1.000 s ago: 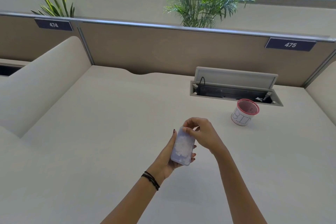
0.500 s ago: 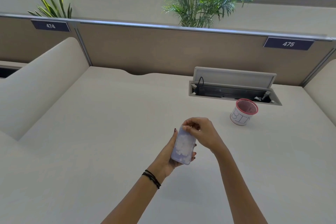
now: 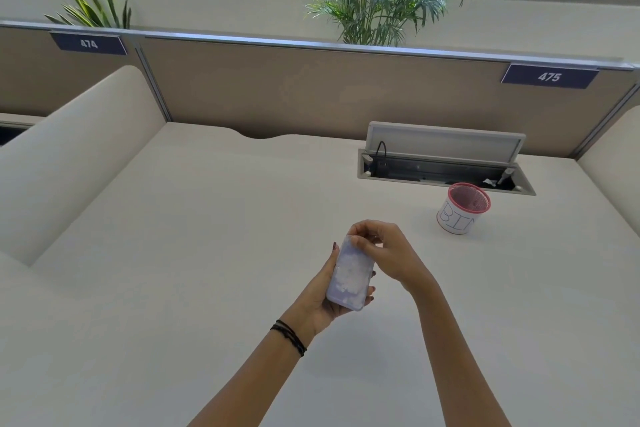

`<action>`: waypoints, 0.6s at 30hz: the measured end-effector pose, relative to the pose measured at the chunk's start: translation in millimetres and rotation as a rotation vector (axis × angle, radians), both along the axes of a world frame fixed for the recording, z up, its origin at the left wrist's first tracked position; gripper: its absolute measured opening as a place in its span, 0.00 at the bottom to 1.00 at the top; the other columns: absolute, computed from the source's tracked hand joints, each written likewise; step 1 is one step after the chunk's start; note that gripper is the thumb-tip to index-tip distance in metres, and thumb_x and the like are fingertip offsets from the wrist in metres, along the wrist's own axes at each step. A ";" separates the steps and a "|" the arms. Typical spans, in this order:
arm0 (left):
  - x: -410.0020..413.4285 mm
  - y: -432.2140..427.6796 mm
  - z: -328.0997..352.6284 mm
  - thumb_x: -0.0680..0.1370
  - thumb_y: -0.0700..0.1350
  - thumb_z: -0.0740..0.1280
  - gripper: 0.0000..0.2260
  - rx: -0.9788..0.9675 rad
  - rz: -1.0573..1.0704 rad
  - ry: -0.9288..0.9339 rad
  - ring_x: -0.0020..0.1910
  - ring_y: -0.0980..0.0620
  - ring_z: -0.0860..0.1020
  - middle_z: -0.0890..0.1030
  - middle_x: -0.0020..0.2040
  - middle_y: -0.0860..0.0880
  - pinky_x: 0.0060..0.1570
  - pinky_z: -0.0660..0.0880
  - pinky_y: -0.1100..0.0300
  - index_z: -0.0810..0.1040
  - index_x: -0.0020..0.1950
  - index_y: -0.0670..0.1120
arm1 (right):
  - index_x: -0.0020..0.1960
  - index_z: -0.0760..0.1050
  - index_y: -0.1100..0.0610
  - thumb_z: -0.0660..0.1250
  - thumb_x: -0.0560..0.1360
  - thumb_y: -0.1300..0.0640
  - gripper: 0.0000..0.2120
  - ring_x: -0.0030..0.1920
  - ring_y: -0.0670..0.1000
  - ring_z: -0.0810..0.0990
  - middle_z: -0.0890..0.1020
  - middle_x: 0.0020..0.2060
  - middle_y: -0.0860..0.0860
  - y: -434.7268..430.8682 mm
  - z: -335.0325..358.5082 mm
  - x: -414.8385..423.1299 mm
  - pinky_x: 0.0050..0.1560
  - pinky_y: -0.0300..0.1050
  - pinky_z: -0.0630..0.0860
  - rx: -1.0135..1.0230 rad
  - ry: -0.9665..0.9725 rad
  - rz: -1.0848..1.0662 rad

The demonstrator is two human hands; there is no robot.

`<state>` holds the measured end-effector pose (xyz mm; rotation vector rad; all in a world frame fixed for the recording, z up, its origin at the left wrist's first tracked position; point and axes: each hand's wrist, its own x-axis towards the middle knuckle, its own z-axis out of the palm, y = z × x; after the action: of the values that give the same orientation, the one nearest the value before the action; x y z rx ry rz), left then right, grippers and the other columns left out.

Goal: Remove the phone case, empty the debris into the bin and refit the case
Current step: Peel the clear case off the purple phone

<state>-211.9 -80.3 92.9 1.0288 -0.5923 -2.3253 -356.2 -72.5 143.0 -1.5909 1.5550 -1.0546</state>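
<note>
A phone in a clear, pale lilac case (image 3: 349,276) is held above the middle of the desk, back side up, with white bits of debris showing through the case. My left hand (image 3: 322,298) cradles it from below and the left, fingers wrapped around its lower half. My right hand (image 3: 384,250) pinches the top right corner of the case with thumb and fingertips. The bin (image 3: 462,209), a small white cup with a pink mesh rim and "BIN" written on it, stands on the desk to the far right.
An open cable hatch (image 3: 443,163) with a raised lid sits behind the bin. Beige partition panels (image 3: 311,94) labelled 474 and 475 close off the back, and curved side dividers (image 3: 69,156) flank the white desk (image 3: 173,253). Potted plants stand behind the partition.
Both hands and the phone stay almost in place; my right fingers shift slightly at the case's top corner. The view drifts a little.
</note>
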 end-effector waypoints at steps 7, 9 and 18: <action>0.0 0.4 3.4 0.77 0.61 0.57 0.23 0.005 -0.026 -0.005 0.33 0.46 0.83 0.86 0.39 0.43 0.35 0.83 0.53 0.82 0.45 0.44 | 0.45 0.79 0.54 0.65 0.76 0.63 0.06 0.41 0.38 0.79 0.81 0.40 0.42 0.9 -2.9 -3.0 0.44 0.29 0.76 -0.039 -0.045 0.035; -0.5 1.2 3.7 0.78 0.60 0.56 0.23 0.007 -0.030 -0.004 0.33 0.47 0.84 0.86 0.38 0.44 0.36 0.83 0.53 0.80 0.48 0.43 | 0.45 0.79 0.54 0.65 0.75 0.63 0.06 0.41 0.39 0.79 0.81 0.40 0.42 0.8 -4.4 -3.4 0.44 0.30 0.76 -0.048 -0.044 0.035; -0.8 -3.0 1.9 0.78 0.60 0.56 0.22 0.007 -0.050 0.043 0.38 0.46 0.84 0.86 0.43 0.43 0.43 0.82 0.51 0.79 0.52 0.43 | 0.49 0.77 0.51 0.68 0.74 0.57 0.04 0.43 0.44 0.77 0.79 0.45 0.48 -1.8 0.1 -12.9 0.39 0.27 0.75 0.018 0.167 -0.001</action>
<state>-212.8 -83.3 94.8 0.9755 -0.6001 -2.3887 -369.1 -74.3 143.1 -1.7022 1.6699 -0.9257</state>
